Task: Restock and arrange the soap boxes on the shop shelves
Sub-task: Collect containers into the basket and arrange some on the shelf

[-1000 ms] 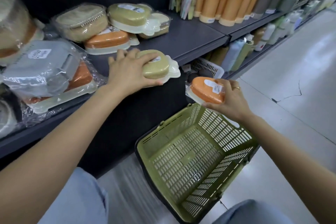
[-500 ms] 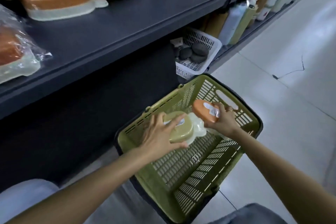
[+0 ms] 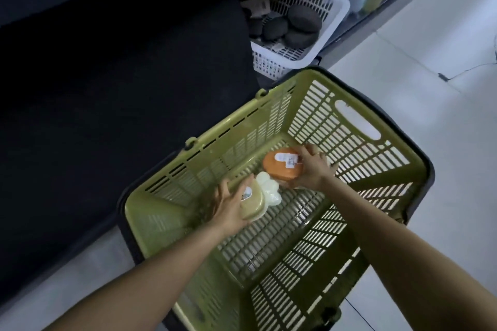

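Two bare forearms reach in from the bottom edge, with no sleeves showing on either. The left hand (image 3: 231, 203) wears nothing that can be made out. The right hand (image 3: 313, 166) has a thin ring (image 3: 317, 154) on one finger. No watch or bracelet shows at either wrist.

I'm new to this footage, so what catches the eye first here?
A big green slotted basket fills the middle of the floor. Inside it the left hand holds an olive soap box and the right hand an orange soap box. Behind, a white basket holds dark stones.
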